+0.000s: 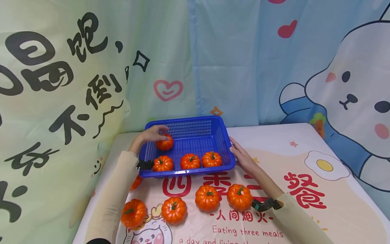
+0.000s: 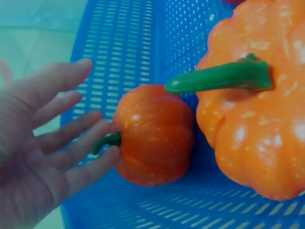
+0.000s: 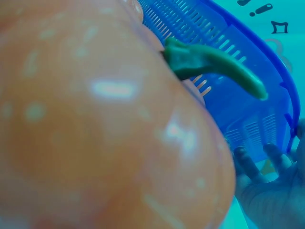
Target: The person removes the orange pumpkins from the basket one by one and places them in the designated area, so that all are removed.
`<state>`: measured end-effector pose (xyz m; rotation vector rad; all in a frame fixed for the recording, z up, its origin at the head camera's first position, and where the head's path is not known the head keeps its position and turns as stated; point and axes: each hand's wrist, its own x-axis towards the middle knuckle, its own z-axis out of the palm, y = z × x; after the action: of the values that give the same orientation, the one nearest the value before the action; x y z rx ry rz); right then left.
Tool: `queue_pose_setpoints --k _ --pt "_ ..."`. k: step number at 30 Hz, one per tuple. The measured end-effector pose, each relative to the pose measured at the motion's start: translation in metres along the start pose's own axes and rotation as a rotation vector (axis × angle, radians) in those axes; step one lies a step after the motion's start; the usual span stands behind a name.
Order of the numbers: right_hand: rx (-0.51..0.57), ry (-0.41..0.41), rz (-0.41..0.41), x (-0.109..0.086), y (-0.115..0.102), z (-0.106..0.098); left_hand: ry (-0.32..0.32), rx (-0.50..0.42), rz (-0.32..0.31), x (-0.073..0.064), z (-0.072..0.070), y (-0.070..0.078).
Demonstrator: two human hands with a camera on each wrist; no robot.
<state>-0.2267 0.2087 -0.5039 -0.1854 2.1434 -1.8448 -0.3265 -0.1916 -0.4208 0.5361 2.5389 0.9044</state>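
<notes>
Clock directions follow the head view, with the person at 6 o'clock. The far-left pumpkin (image 1: 165, 143) sits inside the blue basket (image 1: 189, 173), between 9 and 10 o'clock from its middle. Being roundish, it shows no clear long axis; its green stem (image 2: 107, 142) (plain only in the left wrist view) points to about 8 o'clock there, toward the fingers. The left hand (image 1: 154, 133) is much the nearer, at the pumpkin's 10 to 11 o'clock; the other lies well apart at 3 o'clock.

The left hand's fingers are loosely spread and nearly straight, their tips at the stem side (whether they truly touch, I cannot tell), with no grasp closed around anything. The right hand (image 1: 240, 155) is at the basket's 3 o'clock wall, fingers extended and parted against the outside, seemingly touching without a grip.

Three more pumpkins (image 1: 190, 161) stand along the basket's near side, from 8 round to 4 o'clock. Beyond, on the printed tablecloth (image 1: 304, 203), other pumpkins (image 1: 174, 210) lie between 8 and 4 o'clock, one partly hidden by the left sleeve (image 1: 112, 200).
</notes>
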Motion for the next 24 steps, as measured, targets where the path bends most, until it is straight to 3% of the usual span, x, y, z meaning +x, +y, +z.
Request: queue_pose_setpoints --k 5,10,13,18,24 --pt "-0.009 0.009 0.001 0.000 -0.001 -0.002 -0.027 -0.022 0.095 0.006 0.004 0.005" --pt "0.010 0.009 -0.010 0.000 -0.002 -0.002 -0.098 -0.122 0.117 0.019 0.016 0.005" --pt "0.024 -0.004 -0.004 0.000 -0.002 -0.001 -0.089 -0.100 0.121 0.024 0.021 0.003" --pt "0.014 0.000 0.014 0.001 0.000 0.000 -0.019 0.068 0.037 0.021 0.018 0.001" --pt "0.026 0.000 0.008 0.002 0.001 0.001 -0.106 0.186 -0.051 0.023 0.016 -0.005"
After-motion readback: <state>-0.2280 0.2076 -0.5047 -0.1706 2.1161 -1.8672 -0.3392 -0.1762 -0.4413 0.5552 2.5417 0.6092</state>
